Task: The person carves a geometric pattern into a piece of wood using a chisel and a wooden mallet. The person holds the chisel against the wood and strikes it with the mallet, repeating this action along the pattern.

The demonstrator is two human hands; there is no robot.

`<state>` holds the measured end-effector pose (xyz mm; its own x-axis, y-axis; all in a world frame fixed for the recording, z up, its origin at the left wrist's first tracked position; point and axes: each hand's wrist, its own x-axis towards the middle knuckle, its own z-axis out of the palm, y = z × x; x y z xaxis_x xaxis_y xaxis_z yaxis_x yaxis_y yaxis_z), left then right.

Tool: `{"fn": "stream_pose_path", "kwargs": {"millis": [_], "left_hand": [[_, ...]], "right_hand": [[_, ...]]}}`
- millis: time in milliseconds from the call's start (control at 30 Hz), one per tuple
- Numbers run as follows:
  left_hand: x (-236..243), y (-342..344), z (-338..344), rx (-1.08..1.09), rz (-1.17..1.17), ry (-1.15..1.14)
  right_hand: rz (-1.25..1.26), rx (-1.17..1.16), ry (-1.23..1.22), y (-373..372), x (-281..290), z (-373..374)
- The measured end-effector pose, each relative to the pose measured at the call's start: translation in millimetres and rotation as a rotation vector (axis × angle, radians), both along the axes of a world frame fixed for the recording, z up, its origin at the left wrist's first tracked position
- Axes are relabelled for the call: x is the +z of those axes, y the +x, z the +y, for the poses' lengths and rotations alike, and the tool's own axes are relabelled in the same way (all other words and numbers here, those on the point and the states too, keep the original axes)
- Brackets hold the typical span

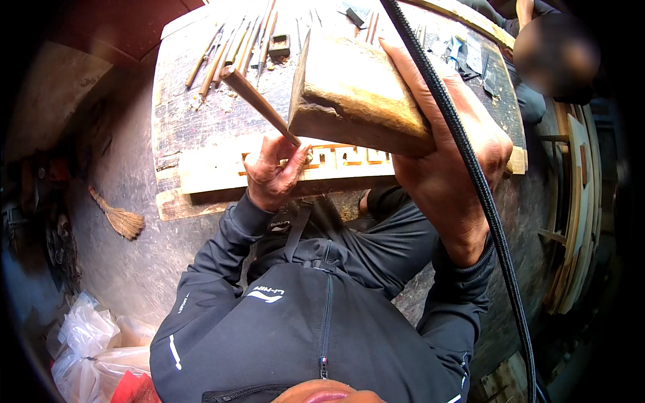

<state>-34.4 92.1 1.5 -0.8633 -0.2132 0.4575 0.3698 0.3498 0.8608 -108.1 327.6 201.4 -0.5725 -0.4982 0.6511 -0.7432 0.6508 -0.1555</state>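
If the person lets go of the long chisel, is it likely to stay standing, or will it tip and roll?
The chisel is long, thin and tilted, with only the left hand steadying it on the carved wooden panel, so it would probably tip over. Its squarish upper end suggests little rolling. It looks stiff, not floppy.

chisel tip point(295, 141) hidden (behind fingers point(285, 164))

A worn workshop in daylight

A scarred wooden counter point(171, 101) stands on a grey concrete floor point(127, 262). A straw broom point(119, 218) lies on the floor to the left, crumpled plastic bags point(87, 336) lower left. Wooden frames point(574, 221) lean at the right edge. A dark reddish panel point(121, 27) fills the upper left.
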Motion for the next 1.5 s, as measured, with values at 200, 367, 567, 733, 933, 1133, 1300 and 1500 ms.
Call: {"fn": "stream_pose_path", "kwargs": {"millis": [200, 367, 567, 733, 933, 1133, 1300, 1500], "left_hand": [[-5.1, -1.1, -0.7, 0.012, 0.014, -0.028], [-1.8, -2.1, -0.7, 0.036, 0.052, -0.227], [-7.8, -1.0, -5.8, 0.056, 0.249, -0.725], [-13.3, 2.6, -8.5, 0.071, 0.28, -0.844], [1.5, -0.7, -2.3, 0.034, 0.282, -0.701], [15.1, -2.2, 4.3, 0.028, 0.337, -0.642], [19.0, -1.2, 3.0, -0.072, 0.326, -0.554], [-2.4, 12.4, -8.0, 0.039, 0.102, -0.647]], "right_hand": [[0.075, 0.019, -0.01, -3.9, -1.4, 0.7], [0.003, 0.029, -0.057, 2.1, 15.2, -11.8], [0.237, 0.225, -0.126, -19.4, 17.2, -9.7], [0.176, -0.025, 0.087, -9.5, 24.2, -12.9], [0.12, -0.06, 0.065, 1.4, 24.8, -4.9], [0.08, -0.021, 0.007, 2.7, 23.1, 1.6], [0.022, -0.04, 0.218, 8.7, 6.1, 2.6], [-0.071, -0.148, 0.1, 10.4, -5.8, 19.3]]}}
